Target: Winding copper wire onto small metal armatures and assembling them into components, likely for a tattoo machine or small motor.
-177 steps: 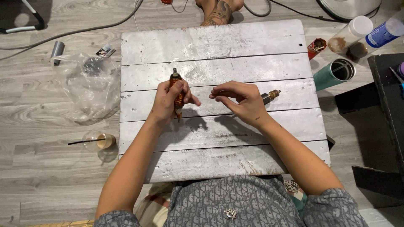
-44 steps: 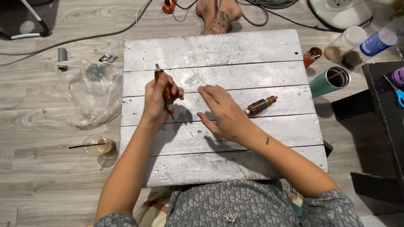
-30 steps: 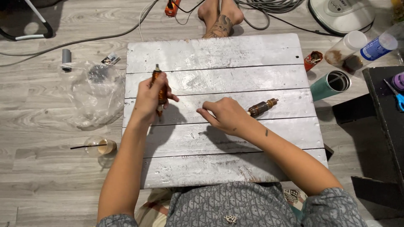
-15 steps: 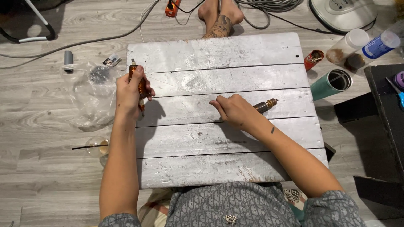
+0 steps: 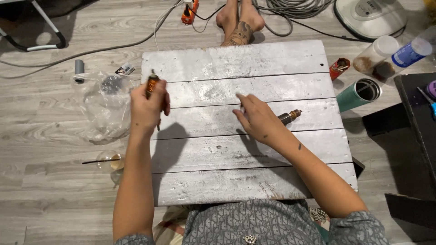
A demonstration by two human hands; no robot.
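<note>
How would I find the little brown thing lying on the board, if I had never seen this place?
Look at the big white plank board on the wooden floor. On its third plank from the far edge, toward the right side, just past the right hand, lies a short brown tube with a brassy metal tip. Its twin is held up in the left hand; this one lies flat and untouched.

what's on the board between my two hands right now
Nothing: in the head view, the stretch of white plank board between the left hand, which grips a brown tool, and the right hand is bare.
</note>
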